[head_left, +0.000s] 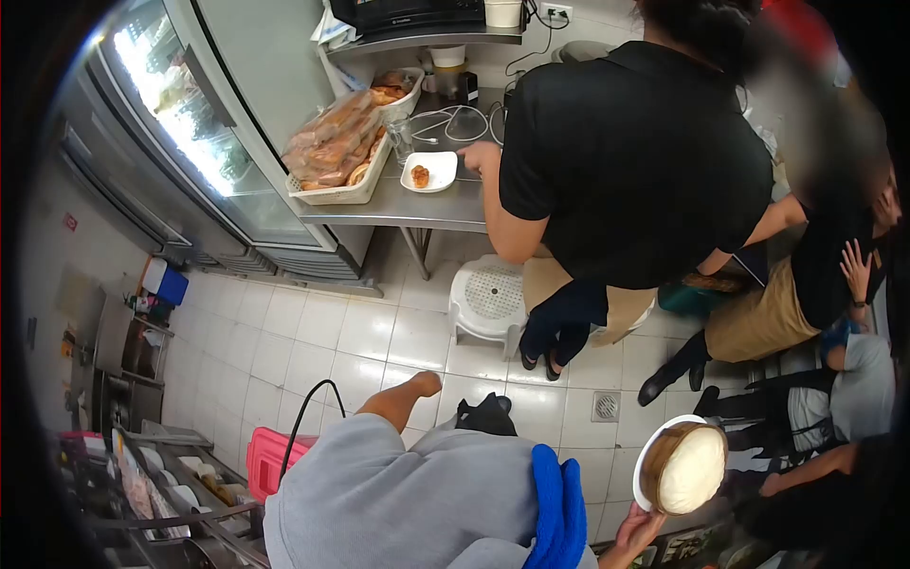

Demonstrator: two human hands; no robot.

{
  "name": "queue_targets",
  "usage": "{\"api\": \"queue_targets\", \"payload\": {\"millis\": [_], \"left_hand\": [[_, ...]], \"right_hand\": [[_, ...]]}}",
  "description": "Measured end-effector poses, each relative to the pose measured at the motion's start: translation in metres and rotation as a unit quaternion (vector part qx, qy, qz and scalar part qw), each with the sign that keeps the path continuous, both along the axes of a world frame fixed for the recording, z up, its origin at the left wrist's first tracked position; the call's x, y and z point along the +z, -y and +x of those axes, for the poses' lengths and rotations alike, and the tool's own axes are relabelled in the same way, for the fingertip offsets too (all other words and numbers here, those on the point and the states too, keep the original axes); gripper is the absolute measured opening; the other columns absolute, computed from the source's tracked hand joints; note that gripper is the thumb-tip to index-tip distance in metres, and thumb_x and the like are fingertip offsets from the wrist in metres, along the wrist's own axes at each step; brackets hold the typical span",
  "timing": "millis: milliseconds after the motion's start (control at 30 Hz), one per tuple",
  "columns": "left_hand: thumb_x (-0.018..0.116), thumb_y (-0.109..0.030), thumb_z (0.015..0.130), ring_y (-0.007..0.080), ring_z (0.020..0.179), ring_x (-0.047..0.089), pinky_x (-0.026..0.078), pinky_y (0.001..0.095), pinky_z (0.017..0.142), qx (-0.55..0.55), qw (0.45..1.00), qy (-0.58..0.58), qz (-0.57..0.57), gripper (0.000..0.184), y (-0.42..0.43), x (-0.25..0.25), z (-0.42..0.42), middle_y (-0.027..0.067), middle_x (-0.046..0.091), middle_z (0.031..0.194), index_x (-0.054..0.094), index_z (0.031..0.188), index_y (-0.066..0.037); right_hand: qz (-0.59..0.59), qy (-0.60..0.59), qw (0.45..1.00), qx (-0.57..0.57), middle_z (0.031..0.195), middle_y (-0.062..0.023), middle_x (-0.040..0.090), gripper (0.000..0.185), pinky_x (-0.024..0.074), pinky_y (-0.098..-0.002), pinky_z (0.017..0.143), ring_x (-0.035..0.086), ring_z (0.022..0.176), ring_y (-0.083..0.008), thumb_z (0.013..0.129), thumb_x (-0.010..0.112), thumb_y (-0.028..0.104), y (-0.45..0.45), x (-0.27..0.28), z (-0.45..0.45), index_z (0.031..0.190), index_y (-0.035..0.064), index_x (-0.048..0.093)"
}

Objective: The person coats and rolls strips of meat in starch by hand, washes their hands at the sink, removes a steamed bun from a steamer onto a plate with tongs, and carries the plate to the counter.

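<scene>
My right hand holds a white plate by its lower edge, out to my right. A round bamboo steamer sits on the plate, filled by a pale, smooth, domed food whose kind I cannot make out. My left hand hangs in front of my body over the tiled floor. Its fingers are turned away and hidden, and nothing shows in it. A blue cloth lies over the right side of my grey shirt.
A person in black sits at the steel table, a hand near a white dish. A white stool stands behind. More people are on the right. Bagged bread fills a basket by the glass-door fridge. A pink container is at left.
</scene>
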State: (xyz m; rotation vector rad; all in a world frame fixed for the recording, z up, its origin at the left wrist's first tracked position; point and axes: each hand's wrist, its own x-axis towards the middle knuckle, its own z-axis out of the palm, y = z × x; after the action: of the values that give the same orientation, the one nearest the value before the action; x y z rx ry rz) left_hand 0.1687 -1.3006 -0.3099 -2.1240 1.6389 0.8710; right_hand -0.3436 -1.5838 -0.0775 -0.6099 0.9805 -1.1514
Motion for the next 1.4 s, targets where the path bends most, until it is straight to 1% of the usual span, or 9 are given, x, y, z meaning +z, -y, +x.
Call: {"api": "queue_targets", "payload": {"millis": [467,533,800,967,1000,1067,1167,1233,1400], "left_hand": [[0.058,-0.017,0.076,0.0336,0.078,0.063,0.051,0.0437,0.071,0.097,0.973,-0.036,-0.209,0.014,0.12,-0.04,0.073,0.0172,0.063,0.08,0.061,0.08,-0.004],[0.055,-0.02,0.082,0.0321,0.079,0.062,0.05,0.044,0.069,0.355,0.903,-0.181,-0.163,0.016,0.157,0.024,0.066,0.0166,0.062,0.084,0.059,0.081,-0.005],[0.066,-0.022,0.071,0.0308,0.085,0.061,0.049,0.0435,0.075,-0.018,0.98,-0.026,-0.196,0.018,0.149,-0.034,0.052,0.0135,0.064,0.086,0.064,0.083,-0.007],[0.07,-0.002,0.066,0.0237,0.089,0.064,0.054,0.0321,0.071,0.209,0.961,-0.172,-0.063,0.035,0.116,-0.024,0.0,0.0109,0.065,0.093,0.062,0.1,-0.002],[0.067,0.008,0.059,0.0196,0.09,0.066,0.054,0.0266,0.069,0.452,0.852,-0.262,0.014,0.051,0.124,-0.007,-0.014,0.0077,0.065,0.095,0.06,0.109,-0.001],[0.068,0.007,0.055,0.0169,0.088,0.067,0.054,0.0271,0.069,0.323,0.922,-0.216,-0.009,0.056,0.11,-0.026,-0.028,0.0057,0.064,0.097,0.058,0.11,-0.002],[0.068,0.008,0.055,0.017,0.086,0.068,0.055,0.0278,0.069,0.526,0.771,-0.357,-0.046,0.056,0.113,-0.019,-0.047,0.0056,0.063,0.1,0.057,0.109,-0.003],[0.067,0.009,0.056,0.0189,0.083,0.068,0.056,0.0315,0.066,0.412,0.86,-0.281,-0.111,0.056,0.124,0.002,-0.06,0.0075,0.062,0.098,0.056,0.11,-0.002],[0.049,-0.02,0.09,0.0236,0.083,0.067,0.051,0.0406,0.06,0.523,0.791,-0.302,-0.097,0.025,0.166,0.057,-0.067,0.0095,0.063,0.098,0.055,0.108,-0.005]], "right_hand": [[-0.023,0.075,0.995,0.054,0.131,-0.0137,0.047,0.05,0.0422,-0.0388,0.098,0.05,0.117,-0.0271,0.083,0.057,0.007,0.084,0.013,0.093,0.131,0.0052,0.042],[-0.008,0.067,0.995,0.076,0.13,-0.013,0.049,0.048,0.042,-0.0396,0.097,0.05,0.117,-0.0275,0.084,0.058,0.009,0.101,0.011,0.096,0.129,0.0055,0.044],[0.012,0.003,0.994,0.111,0.124,-0.0143,0.052,0.052,0.0587,-0.0361,0.071,0.062,0.097,-0.0277,0.087,0.058,0.016,0.192,0.019,0.126,0.133,0.0058,0.036],[0.004,0.037,0.982,0.188,0.121,-0.0171,0.053,0.052,0.0599,-0.0358,0.067,0.065,0.092,-0.0258,0.089,0.053,0.013,0.26,0.039,0.158,0.135,0.0061,0.031],[0.017,0.034,0.977,0.209,0.12,-0.0178,0.053,0.052,0.0599,-0.0364,0.067,0.065,0.092,-0.0259,0.089,0.05,0.011,0.271,0.038,0.161,0.137,0.0063,0.029],[0.017,0.047,0.972,0.228,0.12,-0.0181,0.054,0.053,0.06,-0.036,0.067,0.065,0.093,-0.0258,0.088,0.048,0.009,0.299,0.035,0.167,0.137,0.0064,0.028],[0.009,0.07,0.961,0.266,0.118,-0.0171,0.055,0.054,0.0592,-0.0364,0.069,0.064,0.095,-0.0258,0.085,0.044,0.005,0.34,0.032,0.187,0.137,0.0074,0.028],[0.007,0.053,0.961,0.272,0.118,-0.0156,0.055,0.055,0.0579,-0.0367,0.071,0.064,0.095,-0.0256,0.085,0.045,0.006,0.359,0.032,0.205,0.137,0.0085,0.029],[-0.001,0.083,0.965,0.249,0.12,-0.0136,0.053,0.054,0.0535,-0.0405,0.077,0.063,0.093,-0.027,0.086,0.046,0.009,0.396,0.039,0.257,0.137,0.0108,0.028]]}}
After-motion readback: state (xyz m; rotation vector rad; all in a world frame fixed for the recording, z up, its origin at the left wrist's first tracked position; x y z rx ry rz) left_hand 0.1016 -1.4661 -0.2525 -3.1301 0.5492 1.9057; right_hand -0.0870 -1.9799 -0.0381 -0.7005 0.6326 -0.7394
